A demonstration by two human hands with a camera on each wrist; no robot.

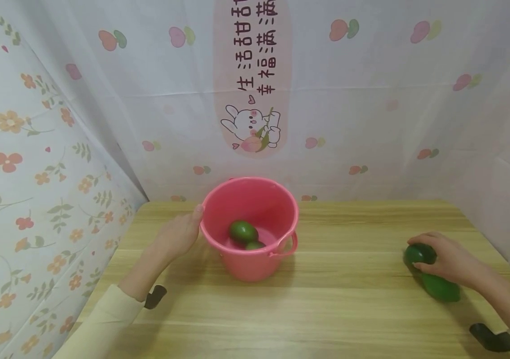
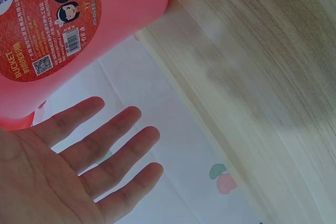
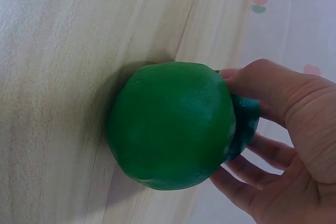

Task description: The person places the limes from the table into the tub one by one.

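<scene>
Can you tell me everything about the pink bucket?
The pink bucket looks like smooth plastic. It stands upright on the wooden table, near the back wall. A small handle loop sticks out on one side, and a red label with the word BUCKET is on its outside. Two green fruits lie inside. The left hand rests open against its side, by the rim.

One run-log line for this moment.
left hand: flat against pink bucket | right hand: grips green fruit | bucket: two green fruits inside

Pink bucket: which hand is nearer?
Left. The left hand rests open against the pink bucket at its rim; the right hand is far off, gripping a green fruit near the table's right edge.
</scene>
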